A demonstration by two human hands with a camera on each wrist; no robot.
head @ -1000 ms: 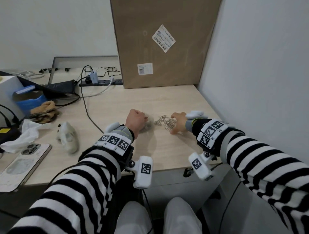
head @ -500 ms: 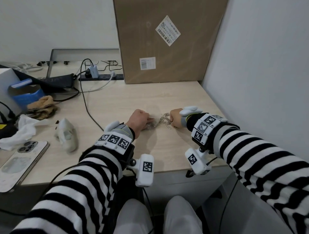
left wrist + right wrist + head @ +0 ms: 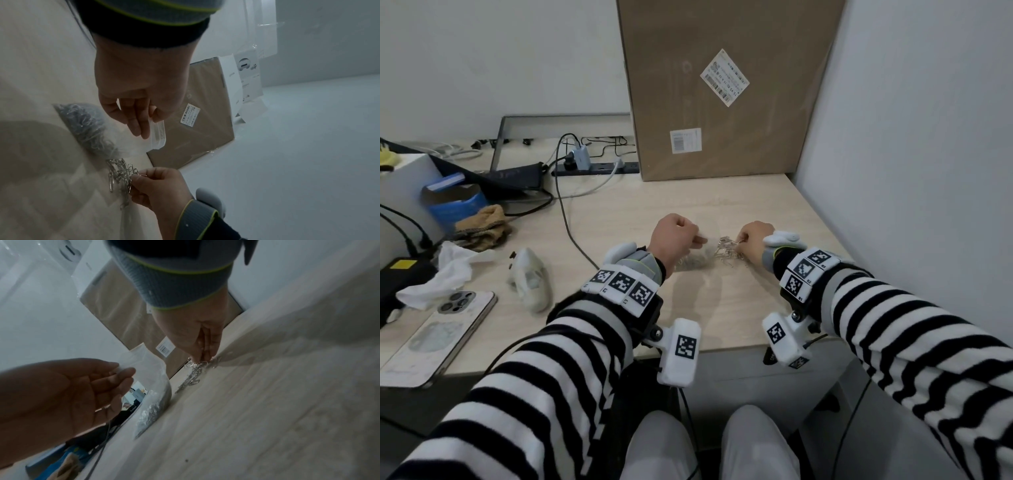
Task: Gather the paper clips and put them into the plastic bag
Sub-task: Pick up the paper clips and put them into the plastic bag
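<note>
Left hand pinches plastic bag mouth | right hand pinches paper clips on desk

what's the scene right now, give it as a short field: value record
left hand: pinches the plastic bag by its open top edge
right hand: pinches paper clips from the loose pile
bag contents: many clips already inside
loose pile: on the desk, between bag and right hand
backdrop: cardboard box standing against the wall
</note>
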